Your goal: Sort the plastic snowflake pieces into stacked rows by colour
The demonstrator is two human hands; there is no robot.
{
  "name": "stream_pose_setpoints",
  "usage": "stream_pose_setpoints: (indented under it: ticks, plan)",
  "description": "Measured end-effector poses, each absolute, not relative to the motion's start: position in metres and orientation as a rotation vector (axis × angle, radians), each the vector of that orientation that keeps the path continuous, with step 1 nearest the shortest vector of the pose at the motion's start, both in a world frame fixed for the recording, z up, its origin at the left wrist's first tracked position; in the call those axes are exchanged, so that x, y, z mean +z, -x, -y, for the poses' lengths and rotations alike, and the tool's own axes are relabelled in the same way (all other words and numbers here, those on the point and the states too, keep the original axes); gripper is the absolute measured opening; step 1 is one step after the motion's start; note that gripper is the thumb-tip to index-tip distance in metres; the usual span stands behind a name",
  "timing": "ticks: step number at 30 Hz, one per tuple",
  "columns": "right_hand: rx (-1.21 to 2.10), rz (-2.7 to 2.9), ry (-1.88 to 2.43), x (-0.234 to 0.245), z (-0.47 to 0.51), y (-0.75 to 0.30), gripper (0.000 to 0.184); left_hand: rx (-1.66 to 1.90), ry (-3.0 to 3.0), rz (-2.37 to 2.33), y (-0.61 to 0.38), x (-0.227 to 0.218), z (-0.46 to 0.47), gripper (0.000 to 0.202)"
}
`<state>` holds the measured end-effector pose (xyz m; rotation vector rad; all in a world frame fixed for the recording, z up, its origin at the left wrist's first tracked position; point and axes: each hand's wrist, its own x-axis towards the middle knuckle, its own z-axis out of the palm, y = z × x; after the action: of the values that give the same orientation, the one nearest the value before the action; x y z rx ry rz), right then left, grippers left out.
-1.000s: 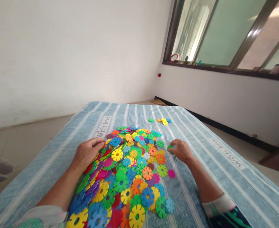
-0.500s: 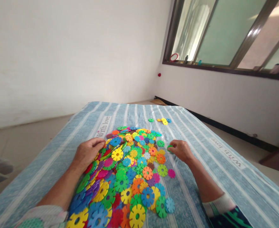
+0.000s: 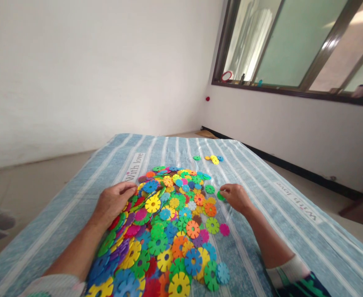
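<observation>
A large heap of flat, notched plastic discs, snowflake-style building pieces (image 3: 169,218) in many colours, lies in front of me. My left hand (image 3: 115,201) rests against the heap's upper left edge, thumb and index finger drawn together; what lies between the fingertips, if anything, is hidden. To the right of the heap, my right hand (image 3: 236,197) has its fingertips pinched at a green notched disc (image 3: 221,195), which is partly covered by them. Another green disc (image 3: 209,189) lies just left of those fingers.
The heap lies on a blue-and-white striped cloth (image 3: 85,194) printed with lettering. Beyond it sit a separate green disc (image 3: 197,158) and a small cluster of yellow, orange and blue discs (image 3: 214,159). A pink disc (image 3: 224,229) lies at the heap's right edge.
The green disc at my right fingertips now shows more of its flat face, turned lower toward the cloth. My left hand stays nearly still. The view has shifted very slightly.
</observation>
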<state>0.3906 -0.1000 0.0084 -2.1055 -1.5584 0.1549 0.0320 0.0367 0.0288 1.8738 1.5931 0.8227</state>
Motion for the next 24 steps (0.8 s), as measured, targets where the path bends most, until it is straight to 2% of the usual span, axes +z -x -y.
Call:
stream_pose_setpoints:
  ticks: [6, 12, 18, 24]
  plan:
    - [0.220, 1.505, 2.074, 0.014, 0.061, -0.405, 0.024, 0.835, -1.878, -1.591, -0.028, 0.025, -0.040, 0.046]
    - [0.147, 1.542, 2.129, 0.026, -0.026, -0.423, 0.022, 0.824, -1.859, -1.626, -0.025, 0.020, -0.043, 0.044]
    - [0.034, 1.705, 2.189, 0.035, -0.106, -0.436, 0.021, 0.807, -1.799, -1.678, -0.024, 0.016, -0.043, 0.044]
    - [0.019, 1.938, 2.187, 0.037, -0.135, -0.445, 0.019, 0.779, -1.744, -1.720, -0.027, 0.018, -0.040, 0.046]
